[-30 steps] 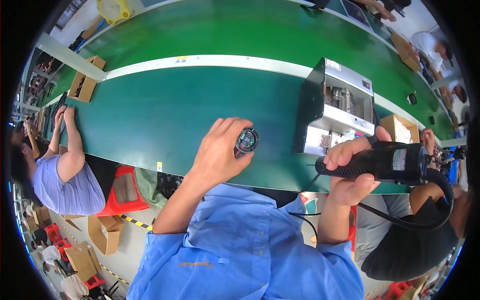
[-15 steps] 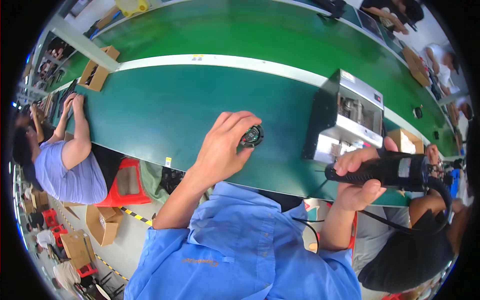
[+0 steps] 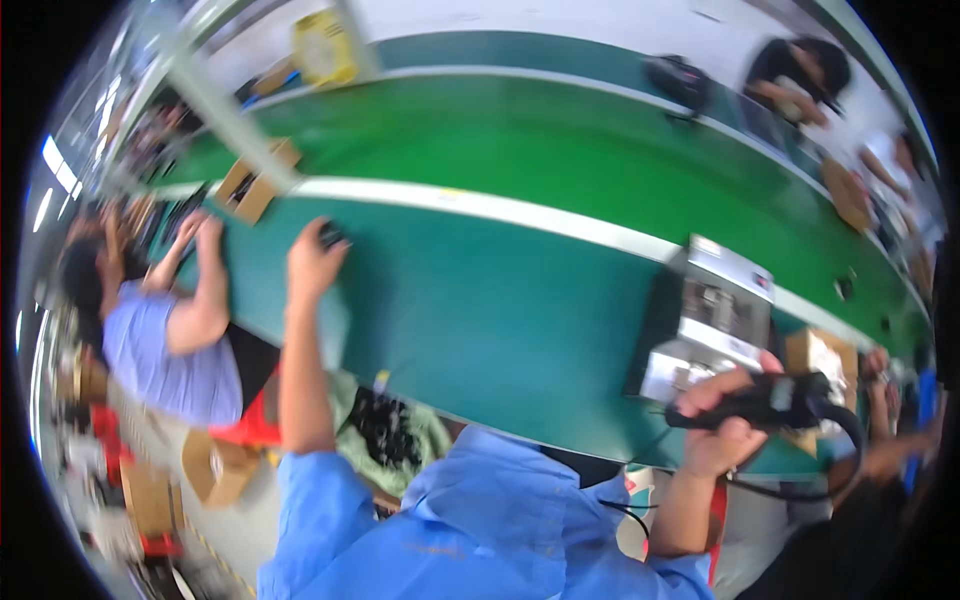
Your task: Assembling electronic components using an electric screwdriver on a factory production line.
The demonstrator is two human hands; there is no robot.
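Note:
My left hand (image 3: 312, 268) is stretched out over the far left of the green table (image 3: 480, 300), its fingers closed round a small round black part (image 3: 331, 235). Blur hides the part's details; half a second ago a green circuit board showed inside its black ring. At the right, my right hand (image 3: 715, 440) grips a black cylindrical hand tool (image 3: 770, 400), held level above the table's near edge. A thick black cable (image 3: 850, 440) loops down from its right end. Just beyond this hand stands a boxy silver-and-black machine (image 3: 725, 305).
A cardboard box (image 3: 255, 190) sits by the white post at the far left. Another open box (image 3: 825, 355) stands right of the machine. Beyond a white rail runs a green belt (image 3: 560, 140). A person in a light blue shirt (image 3: 165, 350) works at my left. A green cloth-lined bin (image 3: 395, 440) holds dark pieces.
My left hand has swung left and away from me, carrying the round black part. The right hand still holds the tool. The whole view has shifted and blurred.

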